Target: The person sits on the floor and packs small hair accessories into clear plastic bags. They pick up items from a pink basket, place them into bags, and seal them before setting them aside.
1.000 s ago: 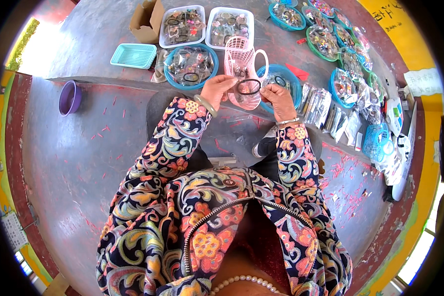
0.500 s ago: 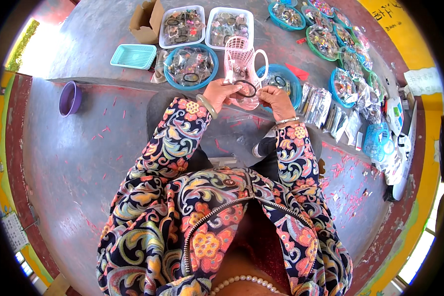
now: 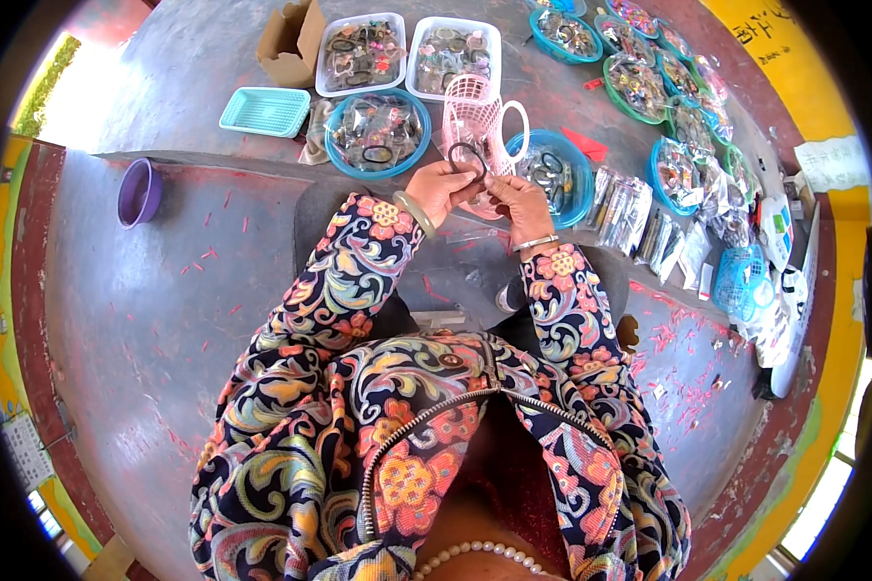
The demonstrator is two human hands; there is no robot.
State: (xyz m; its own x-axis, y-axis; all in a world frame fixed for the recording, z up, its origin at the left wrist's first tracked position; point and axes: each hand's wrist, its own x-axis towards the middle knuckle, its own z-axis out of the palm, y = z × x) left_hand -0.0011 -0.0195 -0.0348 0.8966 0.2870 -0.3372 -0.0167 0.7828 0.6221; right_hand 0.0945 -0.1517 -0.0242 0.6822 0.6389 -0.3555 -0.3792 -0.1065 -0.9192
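Observation:
A black hair tie (image 3: 468, 155) forms a loop that stands up between my two hands. My left hand (image 3: 438, 188) pinches the loop at its lower left. From the other side my right hand (image 3: 520, 201) closes its fingertips at the loop's lower right end. Right behind the hands stands a pink openwork basket (image 3: 472, 92) with a pale pink handle, small items inside it; my hands hide its lower part. A round blue basket (image 3: 579, 167) with dark loops in it sits just right of my right hand.
Beyond my hands are another blue basket (image 3: 423, 153) of bagged items, two white trays (image 3: 406, 60), a cardboard box (image 3: 288, 44) and a teal tray (image 3: 265, 111). Plastic packets (image 3: 618, 207) and several filled baskets lie to the right. A purple tub (image 3: 139, 194) stands at left.
My right hand has moved left, closer to my left hand. The black hair tie has turned more upright and shifted slightly left.

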